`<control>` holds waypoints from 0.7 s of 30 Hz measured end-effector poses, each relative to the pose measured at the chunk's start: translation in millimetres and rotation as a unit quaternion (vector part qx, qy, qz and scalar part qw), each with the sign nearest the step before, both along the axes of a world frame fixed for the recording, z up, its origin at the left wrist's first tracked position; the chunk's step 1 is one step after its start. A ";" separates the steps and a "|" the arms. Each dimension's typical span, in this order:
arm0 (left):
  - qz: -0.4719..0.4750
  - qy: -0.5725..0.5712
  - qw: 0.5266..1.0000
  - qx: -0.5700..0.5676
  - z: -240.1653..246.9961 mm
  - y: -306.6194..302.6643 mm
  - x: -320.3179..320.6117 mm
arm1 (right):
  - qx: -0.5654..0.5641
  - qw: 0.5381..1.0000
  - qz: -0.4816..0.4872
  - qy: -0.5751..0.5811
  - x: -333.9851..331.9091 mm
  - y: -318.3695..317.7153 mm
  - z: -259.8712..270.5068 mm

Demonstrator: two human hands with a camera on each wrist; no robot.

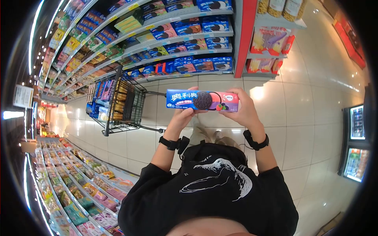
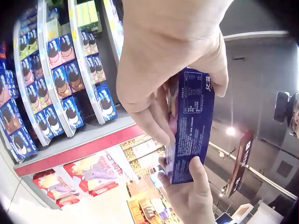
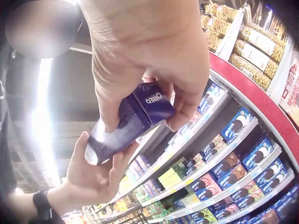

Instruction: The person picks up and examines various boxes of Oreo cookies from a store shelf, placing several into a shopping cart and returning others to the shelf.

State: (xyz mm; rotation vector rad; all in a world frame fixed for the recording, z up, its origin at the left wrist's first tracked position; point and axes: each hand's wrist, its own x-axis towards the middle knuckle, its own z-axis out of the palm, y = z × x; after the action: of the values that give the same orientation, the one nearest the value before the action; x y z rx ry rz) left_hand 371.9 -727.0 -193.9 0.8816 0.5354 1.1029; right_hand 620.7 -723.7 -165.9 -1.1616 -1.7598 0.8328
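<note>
Left hand (image 1: 182, 117): half closed, grips box (image 1: 202, 100) at left end | right hand (image 1: 245, 111): half closed, grips right end | box: between two hands | cart (image 1: 125, 103): left

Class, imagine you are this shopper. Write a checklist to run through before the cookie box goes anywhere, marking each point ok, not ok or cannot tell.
1. Box supported at both ends: ok, left hand and right hand grip it.
2. Front label facing the shopper: ok, cookie picture and berries visible.
3. Packaging sealed all round: cannot tell, fingers cover parts.
4. A hand on the cart: not ok, both are on the box.
5. Cart close by: ok, it seems near the left hand.
6. Whether the goods in the cart are stacked firmly: cannot tell, too small and partly hidden.
</note>
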 end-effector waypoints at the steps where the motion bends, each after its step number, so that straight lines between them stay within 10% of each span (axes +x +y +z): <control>1: 0.010 0.022 1.000 0.004 2.3 -0.5 -4.2 | 0.008 1.000 0.005 0.011 -3.3 3.8 2.6; 21: 0.308 0.203 0.929 -0.015 26.9 34.8 -153.4 | 0.059 0.982 0.174 -0.039 -130.5 145.0 28.4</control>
State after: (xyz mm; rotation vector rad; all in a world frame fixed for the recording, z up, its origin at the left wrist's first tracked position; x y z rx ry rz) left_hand 218.6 -692.2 -167.1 0.9462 1.2303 1.4768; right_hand 490.2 -578.7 -137.5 -0.8303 -2.0841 0.8792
